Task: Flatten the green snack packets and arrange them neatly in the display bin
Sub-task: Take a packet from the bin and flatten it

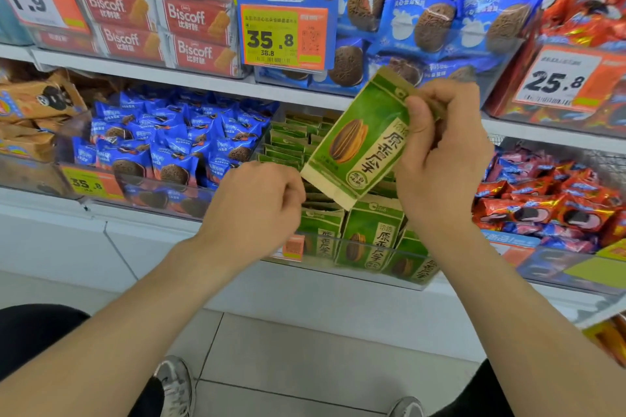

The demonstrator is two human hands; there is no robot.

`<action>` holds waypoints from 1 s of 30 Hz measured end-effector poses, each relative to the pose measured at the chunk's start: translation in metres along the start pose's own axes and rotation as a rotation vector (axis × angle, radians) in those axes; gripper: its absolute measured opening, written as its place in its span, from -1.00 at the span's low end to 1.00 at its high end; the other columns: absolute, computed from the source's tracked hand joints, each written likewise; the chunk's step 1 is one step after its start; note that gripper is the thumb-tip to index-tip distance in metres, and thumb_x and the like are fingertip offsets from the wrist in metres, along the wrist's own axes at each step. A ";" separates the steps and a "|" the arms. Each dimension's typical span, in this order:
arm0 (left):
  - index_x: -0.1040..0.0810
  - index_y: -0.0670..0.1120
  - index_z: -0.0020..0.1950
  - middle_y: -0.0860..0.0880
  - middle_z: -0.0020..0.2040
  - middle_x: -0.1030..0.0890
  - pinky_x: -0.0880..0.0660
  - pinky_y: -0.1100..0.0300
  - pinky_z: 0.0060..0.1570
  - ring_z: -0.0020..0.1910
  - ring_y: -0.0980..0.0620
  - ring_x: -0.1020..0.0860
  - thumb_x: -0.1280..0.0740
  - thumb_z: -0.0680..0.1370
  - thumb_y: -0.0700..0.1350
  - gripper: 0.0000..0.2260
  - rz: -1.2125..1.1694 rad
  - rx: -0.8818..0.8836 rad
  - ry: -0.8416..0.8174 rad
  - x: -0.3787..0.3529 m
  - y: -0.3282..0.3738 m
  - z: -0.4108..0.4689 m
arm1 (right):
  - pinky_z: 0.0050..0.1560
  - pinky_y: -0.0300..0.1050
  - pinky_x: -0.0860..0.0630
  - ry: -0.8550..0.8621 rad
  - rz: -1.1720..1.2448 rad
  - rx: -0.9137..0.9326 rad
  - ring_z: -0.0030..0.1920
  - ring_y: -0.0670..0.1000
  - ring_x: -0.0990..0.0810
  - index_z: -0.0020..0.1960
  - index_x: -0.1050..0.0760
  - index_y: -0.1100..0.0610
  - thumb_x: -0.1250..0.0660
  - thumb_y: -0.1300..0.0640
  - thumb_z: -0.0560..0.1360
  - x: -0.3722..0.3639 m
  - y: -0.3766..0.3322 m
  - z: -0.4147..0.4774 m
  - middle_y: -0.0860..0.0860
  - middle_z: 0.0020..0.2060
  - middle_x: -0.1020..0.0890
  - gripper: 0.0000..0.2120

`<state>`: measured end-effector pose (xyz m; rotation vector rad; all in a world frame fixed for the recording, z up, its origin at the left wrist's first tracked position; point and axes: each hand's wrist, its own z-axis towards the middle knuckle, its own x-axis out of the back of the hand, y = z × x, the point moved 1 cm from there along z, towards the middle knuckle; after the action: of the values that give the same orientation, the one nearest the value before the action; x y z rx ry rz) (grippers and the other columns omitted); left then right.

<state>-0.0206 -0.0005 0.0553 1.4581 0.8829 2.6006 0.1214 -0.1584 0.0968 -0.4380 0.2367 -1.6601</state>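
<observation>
**While the Right Hand Holds a Green Packet, the Left Hand Curls at Its Corner**

As the person faces the shelf (189,78), one green packet (362,142) is up in the air, above the display bin (355,259) and between the two hands. The right hand (440,159) grasps the packet on its right side. The thumb lies on the front and the fingers curl round the back. The packet leans, with its top up to the right and its bottom corner down to the left. The left hand (257,203) is curled up right at that low corner. It is hard to tell if it pinches the corner or only touches it.

The packet is flat and shaped like a long box lid. It is green, with pale tan bands at the top and the bottom, and it looks like paper. On the front is a picture of a big brown striped seed, next to dark letters.

The bin is made of clear, shiny plastic. More green packets (372,234) stand up in it. The front ones lean a little. Behind them, rows of green packets are packed close, and only their tops show.

Left of the bin lies a heap of shiny blue cookie packets (176,145). On the right are crinkly red packets (542,206). The shelf is a smooth white board.
</observation>
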 end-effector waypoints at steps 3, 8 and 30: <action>-0.69 0.02 -0.15 0.09 -0.28 -0.68 -0.51 0.10 -0.28 -0.40 0.14 -0.56 -0.21 0.59 -0.28 -0.68 -0.191 0.107 0.094 0.005 0.004 0.005 | -0.16 -0.22 -0.49 -0.001 0.046 -0.043 -0.21 -0.01 -0.61 0.09 -0.56 0.23 -0.30 0.21 0.72 0.006 0.004 0.002 0.02 -0.16 -0.66 -0.89; -0.68 0.00 0.10 0.01 -0.07 -0.75 -0.65 -0.01 0.08 -0.05 0.00 -0.71 -0.29 0.73 -0.06 -0.83 -0.699 0.170 0.013 0.008 0.020 0.008 | -0.08 0.02 -0.64 -0.295 0.140 -0.144 -0.16 -0.12 -0.68 0.09 -0.65 0.10 -0.37 0.14 0.68 -0.001 0.005 -0.013 -0.18 -0.15 -0.69 -0.91; -0.62 -0.06 -0.13 -0.08 -0.12 -0.69 -0.66 -0.04 -0.10 -0.11 -0.03 -0.68 -0.46 0.64 -0.07 -0.83 -1.026 0.117 -0.026 0.001 0.039 -0.002 | -0.30 -0.07 -0.62 -0.350 0.541 -0.703 -0.33 -0.02 -0.67 -0.11 -0.73 0.18 -0.47 0.20 0.61 0.007 -0.032 -0.035 0.08 -0.30 -0.75 -0.86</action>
<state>-0.0133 -0.0341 0.0741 0.7074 1.3229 1.7640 0.0770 -0.1645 0.0795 -1.0754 0.6203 -0.9124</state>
